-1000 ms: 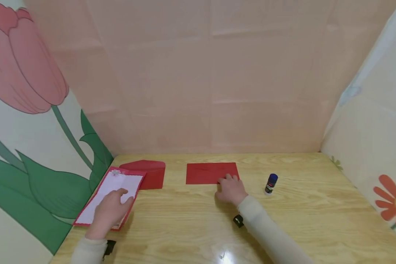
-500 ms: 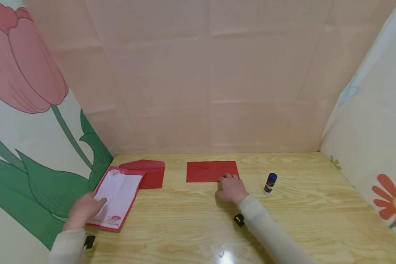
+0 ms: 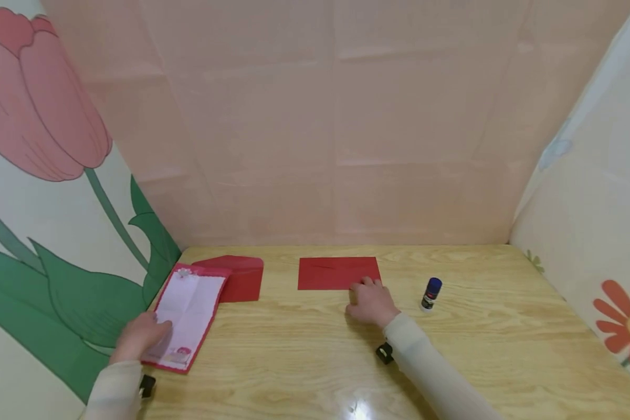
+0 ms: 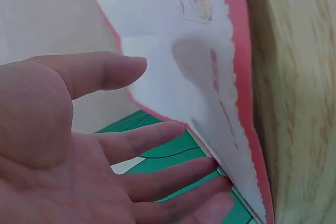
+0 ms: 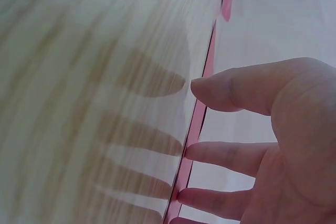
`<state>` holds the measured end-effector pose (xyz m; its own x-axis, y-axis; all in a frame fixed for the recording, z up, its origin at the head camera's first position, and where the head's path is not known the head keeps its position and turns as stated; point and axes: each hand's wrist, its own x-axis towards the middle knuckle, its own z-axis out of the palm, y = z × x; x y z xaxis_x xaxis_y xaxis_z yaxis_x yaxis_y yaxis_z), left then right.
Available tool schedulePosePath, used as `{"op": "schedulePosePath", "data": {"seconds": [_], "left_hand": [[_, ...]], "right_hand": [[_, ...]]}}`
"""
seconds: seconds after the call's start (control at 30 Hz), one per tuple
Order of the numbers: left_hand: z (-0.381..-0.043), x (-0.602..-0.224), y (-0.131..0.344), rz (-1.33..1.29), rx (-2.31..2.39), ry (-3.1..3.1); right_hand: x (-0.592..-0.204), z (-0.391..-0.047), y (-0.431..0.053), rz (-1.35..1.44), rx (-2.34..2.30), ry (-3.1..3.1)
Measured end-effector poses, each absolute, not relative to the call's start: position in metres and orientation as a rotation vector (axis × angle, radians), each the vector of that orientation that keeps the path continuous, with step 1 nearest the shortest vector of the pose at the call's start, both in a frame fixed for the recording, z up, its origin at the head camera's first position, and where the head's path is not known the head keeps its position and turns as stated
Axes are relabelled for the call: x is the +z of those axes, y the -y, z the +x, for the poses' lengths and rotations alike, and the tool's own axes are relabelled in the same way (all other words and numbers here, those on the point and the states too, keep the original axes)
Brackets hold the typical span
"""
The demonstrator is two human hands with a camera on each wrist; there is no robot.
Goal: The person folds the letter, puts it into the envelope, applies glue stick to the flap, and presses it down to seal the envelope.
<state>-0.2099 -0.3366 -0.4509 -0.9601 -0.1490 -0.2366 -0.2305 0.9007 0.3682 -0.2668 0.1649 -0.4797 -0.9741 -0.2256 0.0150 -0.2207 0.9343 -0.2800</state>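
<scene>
My left hand (image 3: 139, 335) is at the near left edge of a pink-bordered white card (image 3: 193, 303), which has a small flower at its top. Up close in the left wrist view, the extended fingers reach the card's (image 4: 152, 14) edge, while the thumb stands apart over its face. My right hand (image 3: 373, 302) rests its fingertips on the lower right corner of a red envelope (image 3: 329, 273) lying flat. In the right wrist view those fingers are spread, tips at the thin red envelope (image 5: 195, 124); some fingers are cut off by the frame.
Another red envelope (image 3: 245, 284), flap raised, lies partly under the card's upper right. A blue-capped glue stick (image 3: 430, 294) stands right of my right hand. The wooden table (image 3: 294, 350) meets a pinkish backdrop (image 3: 315, 146) behind and floral panels at both sides.
The left hand has moved from over the card to its left edge, and the card's near end has shifted slightly left. My right hand has stayed at the envelope's corner.
</scene>
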Motion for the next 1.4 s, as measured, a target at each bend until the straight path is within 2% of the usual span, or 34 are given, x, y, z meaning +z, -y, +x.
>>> {"op": "schedulePosePath", "data": {"seconds": [0.5,0.8,1.2,1.4], "left_hand": [[-0.207,-0.456,0.337,-0.469,0.657,-2.874],[-0.204,-0.454,0.345,-0.476,0.753,-2.909],[-0.203,-0.454,0.335,-0.447,1.497,-2.644],[-0.206,-0.456,0.319,-0.385,1.568,-2.555]], "right_hand": [[-0.48,-0.267,-0.167,-0.369,-0.458,-3.081],[-0.476,-0.261,-0.171,-0.396,-0.495,-3.101],[-0.474,-0.247,-0.181,-0.457,-0.577,-3.151],[-0.475,-0.24,-0.177,-0.471,-0.643,-3.152]]}}
